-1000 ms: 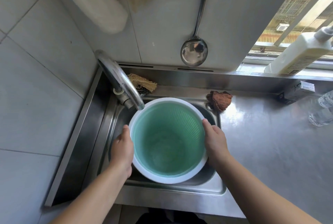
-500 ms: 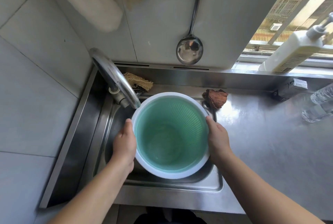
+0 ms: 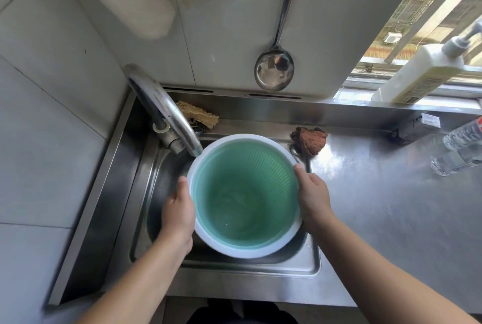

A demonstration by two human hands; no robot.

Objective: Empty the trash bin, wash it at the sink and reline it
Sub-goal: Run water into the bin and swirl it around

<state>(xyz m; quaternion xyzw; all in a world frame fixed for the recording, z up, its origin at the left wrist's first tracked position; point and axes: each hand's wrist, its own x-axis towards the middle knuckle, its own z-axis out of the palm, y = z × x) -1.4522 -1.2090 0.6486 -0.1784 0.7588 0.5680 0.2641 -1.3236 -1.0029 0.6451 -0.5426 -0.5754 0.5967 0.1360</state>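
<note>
Water was seen pooled in the bottom of the trash bin [image 3: 245,193], which was held upright over the sink [image 3: 311,262], its long axis running straight down into the basin. The left hand [image 3: 178,215] was clasped around the bin's left side and the right hand [image 3: 311,197] around its right side, so the grip was shared evenly and neither hand was nearer. The faucet [image 3: 167,112] spout ended just at the bin's far-left rim; any pour was judged to depend on tipping the mouth away from that spout. The bin was round, of smooth plastic, with a white rim and ribbed green walls; the sink was of brushed steel.
</note>
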